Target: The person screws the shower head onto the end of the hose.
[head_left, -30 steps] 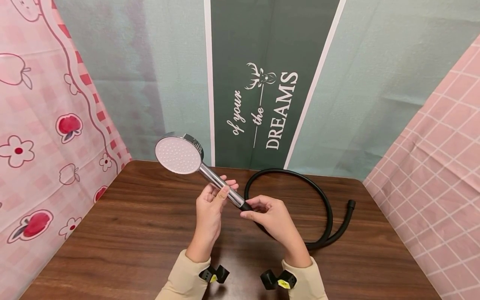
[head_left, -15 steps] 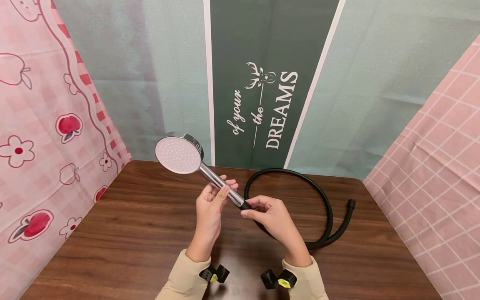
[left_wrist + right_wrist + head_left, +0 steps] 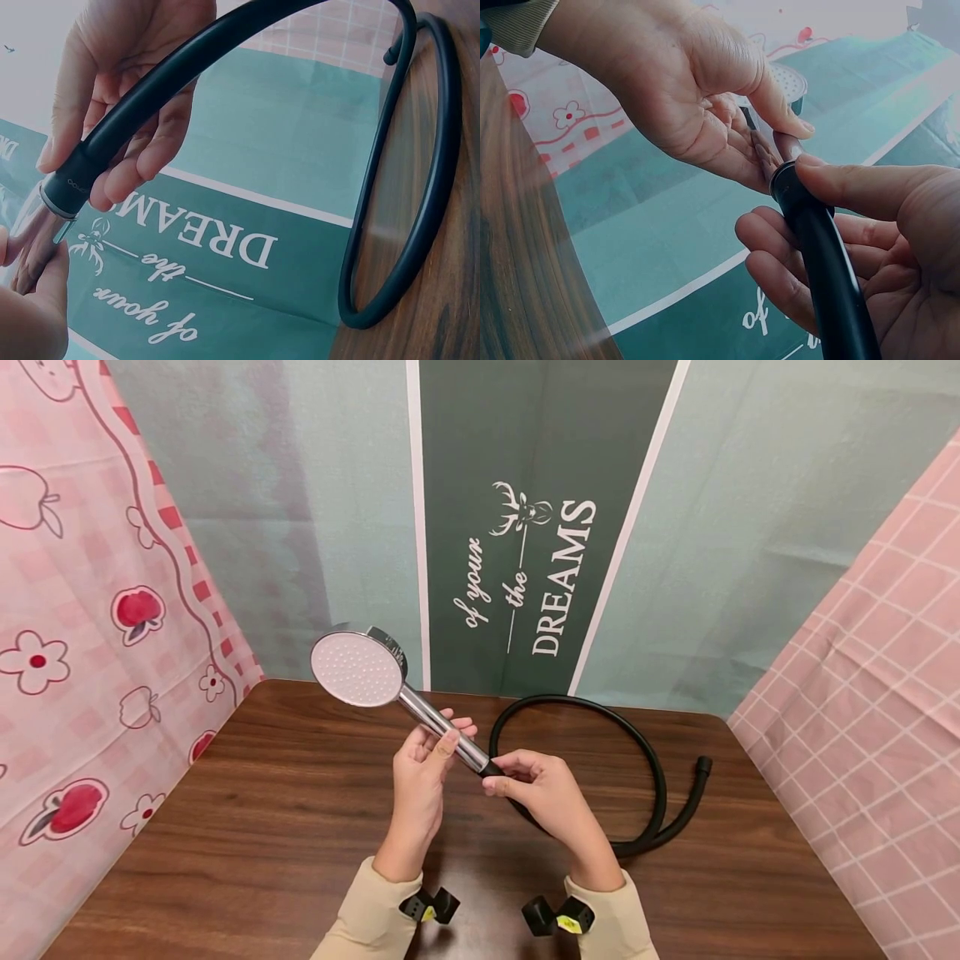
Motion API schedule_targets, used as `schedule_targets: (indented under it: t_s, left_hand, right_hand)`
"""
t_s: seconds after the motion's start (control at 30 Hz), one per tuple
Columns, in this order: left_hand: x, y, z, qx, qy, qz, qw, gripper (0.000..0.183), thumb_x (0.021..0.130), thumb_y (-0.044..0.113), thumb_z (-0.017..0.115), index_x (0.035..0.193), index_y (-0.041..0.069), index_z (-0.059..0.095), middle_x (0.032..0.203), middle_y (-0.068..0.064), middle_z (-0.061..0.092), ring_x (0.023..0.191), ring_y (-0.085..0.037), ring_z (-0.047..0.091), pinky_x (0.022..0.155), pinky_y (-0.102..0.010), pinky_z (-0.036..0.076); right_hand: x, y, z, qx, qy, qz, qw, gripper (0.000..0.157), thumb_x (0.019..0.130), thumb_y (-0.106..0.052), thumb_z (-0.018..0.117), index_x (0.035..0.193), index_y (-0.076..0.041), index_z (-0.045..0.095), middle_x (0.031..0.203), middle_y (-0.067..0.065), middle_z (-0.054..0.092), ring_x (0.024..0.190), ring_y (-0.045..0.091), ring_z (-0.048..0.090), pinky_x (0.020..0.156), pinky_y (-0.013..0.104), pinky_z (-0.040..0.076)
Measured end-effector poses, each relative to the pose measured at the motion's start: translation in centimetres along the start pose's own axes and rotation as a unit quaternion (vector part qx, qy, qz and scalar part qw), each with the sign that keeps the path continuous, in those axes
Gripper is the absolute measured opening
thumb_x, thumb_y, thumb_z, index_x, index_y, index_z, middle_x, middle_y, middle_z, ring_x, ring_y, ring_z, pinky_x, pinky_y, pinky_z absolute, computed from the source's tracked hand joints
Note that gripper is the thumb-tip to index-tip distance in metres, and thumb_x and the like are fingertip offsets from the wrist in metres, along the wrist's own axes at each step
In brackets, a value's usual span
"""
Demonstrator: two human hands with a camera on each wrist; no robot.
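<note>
A chrome shower head (image 3: 357,669) with a round pale nozzle face is held above the table, tilted with its face up and to the left. My left hand (image 3: 422,777) grips its handle (image 3: 427,714) between thumb and fingers. At the handle's lower end my right hand (image 3: 546,789) pinches the black end fitting (image 3: 71,184) of a black shower hose (image 3: 169,71). In the left wrist view the fitting meets the handle's chrome rim. Thumb and fingers of the right hand wrap the same fitting in the right wrist view.
The hose loops over the right side of the brown wooden table (image 3: 247,827), its free end fitting (image 3: 702,767) lying at the far right. A green printed cloth (image 3: 480,443) hangs behind the table; pink patterned cloths stand at left (image 3: 67,635) and right (image 3: 885,693).
</note>
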State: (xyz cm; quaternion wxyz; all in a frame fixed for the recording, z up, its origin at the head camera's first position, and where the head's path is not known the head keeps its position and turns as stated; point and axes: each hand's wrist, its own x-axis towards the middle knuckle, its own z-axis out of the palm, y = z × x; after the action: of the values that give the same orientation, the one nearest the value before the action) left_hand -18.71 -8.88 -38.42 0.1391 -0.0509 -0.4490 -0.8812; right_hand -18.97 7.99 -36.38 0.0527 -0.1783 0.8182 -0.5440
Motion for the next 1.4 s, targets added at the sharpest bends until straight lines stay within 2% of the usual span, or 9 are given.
schedule_targets:
  t_s: [0.17, 0.27, 0.4, 0.8, 1.1, 1.4]
  left_hand:
    - [-0.06, 0.03, 0.01, -0.001, 0.003, 0.000, 1.0000, 0.032, 0.097, 0.002, 0.059, 0.128, -0.006, 0.052, 0.098, 0.002, 0.075, 0.095, -0.013, 0.074, 0.093, -0.028, 0.057]
    - [-0.06, 0.01, 0.01, -0.001, 0.004, -0.002, 1.0000, 0.030, 0.097, 0.002, 0.059, 0.126, -0.004, 0.053, 0.098, 0.002, 0.075, 0.095, -0.013, 0.074, 0.092, -0.028, 0.057]
    - [-0.03, -0.02, 0.03, -0.006, 0.003, -0.003, 1.0000, 0.028, 0.097, 0.002, 0.059, 0.124, -0.002, 0.055, 0.098, 0.002, 0.075, 0.094, -0.013, 0.074, 0.093, -0.028, 0.057]
    - [-0.05, -0.04, 0.00, -0.005, 0.002, -0.001, 1.0000, 0.028, 0.097, 0.001, 0.059, 0.125, -0.002, 0.054, 0.098, 0.002, 0.075, 0.094, -0.013, 0.074, 0.093, -0.028, 0.057]
    - [0.00, -0.04, 0.10, -0.009, 0.003, 0.000, 1.0000, 0.026, 0.097, -0.001, 0.057, 0.123, -0.002, 0.055, 0.098, 0.001, 0.076, 0.094, -0.013, 0.074, 0.093, -0.027, 0.057]
    - [0.01, -0.03, 0.11, -0.008, 0.003, -0.001, 1.0000, 0.024, 0.097, -0.001, 0.057, 0.121, -0.001, 0.056, 0.097, 0.001, 0.076, 0.094, -0.012, 0.074, 0.092, -0.027, 0.057]
  right_hand:
    - [0.00, 0.09, 0.03, 0.001, -0.006, -0.005, 1.000, 0.027, 0.086, -0.018, 0.078, 0.105, 0.001, 0.072, 0.085, 0.016, 0.076, 0.080, 0.022, 0.072, 0.069, 0.025, 0.055]
    - [-0.03, 0.11, 0.03, 0.001, -0.007, -0.007, 1.000, 0.027, 0.087, -0.017, 0.077, 0.105, 0.002, 0.072, 0.085, 0.016, 0.076, 0.077, 0.013, 0.070, 0.070, 0.024, 0.056]
    - [-0.04, 0.07, 0.00, -0.001, -0.007, -0.011, 1.000, 0.026, 0.087, -0.017, 0.076, 0.105, 0.002, 0.072, 0.085, 0.016, 0.076, 0.076, 0.009, 0.068, 0.070, 0.023, 0.056]
    - [-0.02, 0.05, -0.02, -0.001, -0.018, -0.009, 1.000, 0.026, 0.089, -0.018, 0.074, 0.106, 0.002, 0.071, 0.086, 0.017, 0.076, 0.078, 0.012, 0.069, 0.073, 0.025, 0.057]
    - [0.08, 0.09, -0.04, 0.016, -0.029, -0.014, 0.999, 0.025, 0.091, -0.016, 0.072, 0.106, 0.005, 0.069, 0.087, 0.020, 0.075, 0.078, 0.010, 0.072, 0.079, 0.038, 0.061]
    - [0.18, 0.47, 0.02, 0.035, -0.037, -0.020, 0.998, 0.025, 0.093, -0.013, 0.069, 0.106, 0.008, 0.068, 0.089, 0.024, 0.074, 0.077, 0.010, 0.073, 0.078, 0.038, 0.062]
